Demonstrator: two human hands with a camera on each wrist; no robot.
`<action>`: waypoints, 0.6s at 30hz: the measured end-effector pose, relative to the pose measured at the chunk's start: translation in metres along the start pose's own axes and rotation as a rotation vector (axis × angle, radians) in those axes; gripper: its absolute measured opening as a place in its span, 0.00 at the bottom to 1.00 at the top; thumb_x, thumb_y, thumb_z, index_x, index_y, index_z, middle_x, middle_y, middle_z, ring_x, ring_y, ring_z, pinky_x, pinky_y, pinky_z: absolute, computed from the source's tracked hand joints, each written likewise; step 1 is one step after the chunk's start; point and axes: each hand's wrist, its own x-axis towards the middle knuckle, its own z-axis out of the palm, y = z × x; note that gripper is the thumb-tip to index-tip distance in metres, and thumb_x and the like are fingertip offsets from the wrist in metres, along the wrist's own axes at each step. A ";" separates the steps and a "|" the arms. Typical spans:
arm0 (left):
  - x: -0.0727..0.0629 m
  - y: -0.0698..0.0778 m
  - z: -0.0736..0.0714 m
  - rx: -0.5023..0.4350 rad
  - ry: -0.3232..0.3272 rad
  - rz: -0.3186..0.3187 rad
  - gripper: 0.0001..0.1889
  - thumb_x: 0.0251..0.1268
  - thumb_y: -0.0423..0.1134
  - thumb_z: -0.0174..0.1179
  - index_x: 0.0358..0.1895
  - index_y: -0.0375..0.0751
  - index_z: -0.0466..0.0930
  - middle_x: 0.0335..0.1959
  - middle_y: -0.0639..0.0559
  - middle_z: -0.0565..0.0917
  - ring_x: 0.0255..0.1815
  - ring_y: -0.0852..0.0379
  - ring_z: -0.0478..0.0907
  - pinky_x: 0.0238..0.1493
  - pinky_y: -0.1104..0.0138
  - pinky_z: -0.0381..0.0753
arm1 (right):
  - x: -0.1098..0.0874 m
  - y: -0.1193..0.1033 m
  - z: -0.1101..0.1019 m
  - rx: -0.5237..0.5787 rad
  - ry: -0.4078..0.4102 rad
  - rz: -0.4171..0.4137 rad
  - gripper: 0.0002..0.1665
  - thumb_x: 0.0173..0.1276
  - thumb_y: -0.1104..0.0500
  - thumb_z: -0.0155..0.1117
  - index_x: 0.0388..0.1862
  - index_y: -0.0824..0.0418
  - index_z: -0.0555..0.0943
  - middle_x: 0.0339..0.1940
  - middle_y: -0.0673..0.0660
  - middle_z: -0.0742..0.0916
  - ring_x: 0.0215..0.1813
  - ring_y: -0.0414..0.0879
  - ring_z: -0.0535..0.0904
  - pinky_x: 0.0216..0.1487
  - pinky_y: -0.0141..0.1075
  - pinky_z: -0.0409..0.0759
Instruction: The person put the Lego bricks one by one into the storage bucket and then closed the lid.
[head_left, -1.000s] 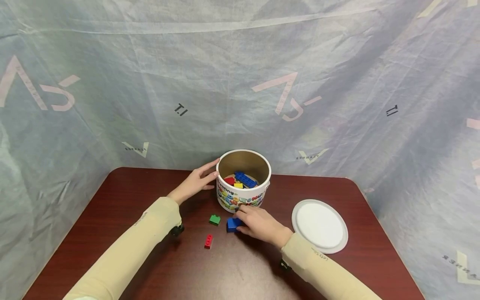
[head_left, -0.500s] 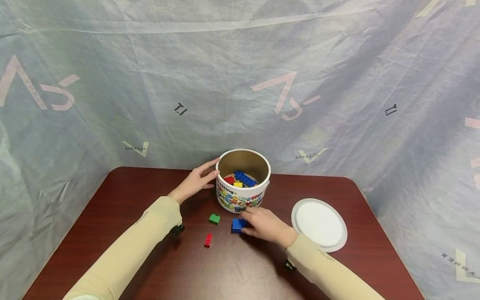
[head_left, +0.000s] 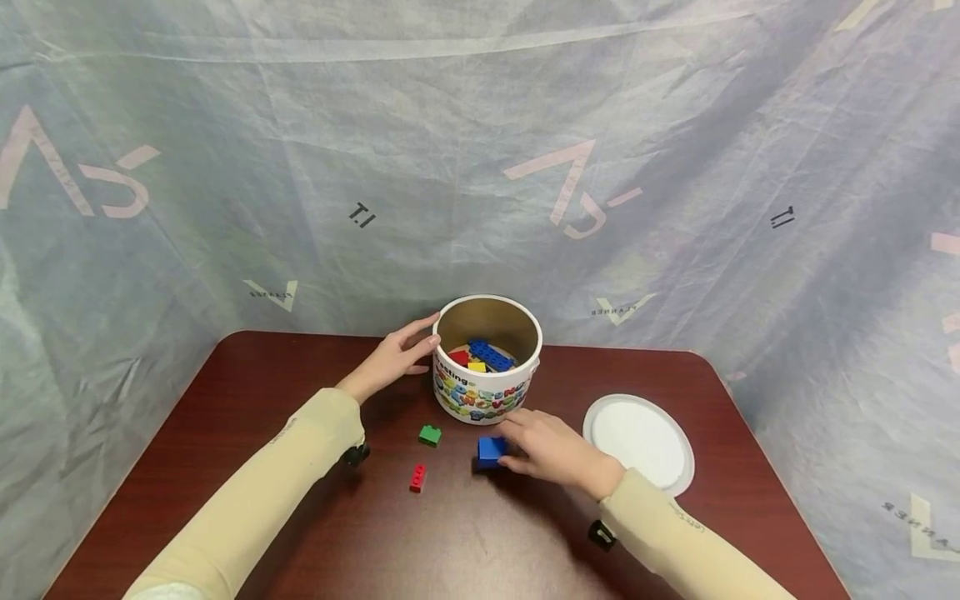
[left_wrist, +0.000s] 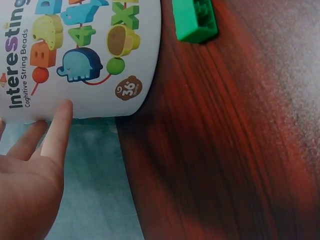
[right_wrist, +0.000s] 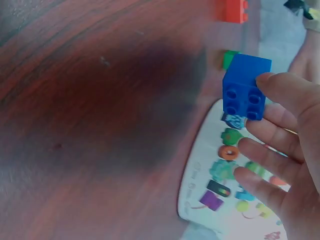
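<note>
My right hand pinches a blue toy brick between thumb and fingers, in front of the bucket. In the right wrist view the blue brick shows its studs, with the thumb on one side. My left hand rests on the left side of the white printed bucket, fingers spread and fairly straight at its rim and wall. Inside the bucket lie a long blue brick, a red brick and a yellow brick. A green brick and a red brick lie on the table.
A round white lid lies on the table to the right of the bucket. The dark red wooden table has its back edge against a hanging grey sheet, which also closes off both sides.
My right hand has moved a little to the right with the blue brick in its fingers. The left hand stays on the bucket, and the other bricks and the lid keep their places.
</note>
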 end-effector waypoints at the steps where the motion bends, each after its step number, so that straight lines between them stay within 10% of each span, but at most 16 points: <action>1: 0.000 0.000 0.000 0.005 0.005 -0.003 0.35 0.79 0.55 0.58 0.84 0.60 0.58 0.81 0.42 0.62 0.75 0.40 0.70 0.64 0.44 0.79 | -0.001 0.000 -0.003 0.002 0.008 -0.010 0.19 0.68 0.51 0.77 0.51 0.58 0.85 0.43 0.50 0.83 0.42 0.43 0.79 0.46 0.37 0.83; 18: 0.002 0.001 0.005 0.040 0.050 0.005 0.35 0.77 0.54 0.61 0.83 0.60 0.59 0.76 0.34 0.68 0.73 0.40 0.72 0.63 0.44 0.80 | 0.018 0.012 -0.065 -0.055 0.131 -0.073 0.22 0.63 0.53 0.80 0.52 0.60 0.85 0.47 0.53 0.86 0.48 0.47 0.83 0.51 0.42 0.85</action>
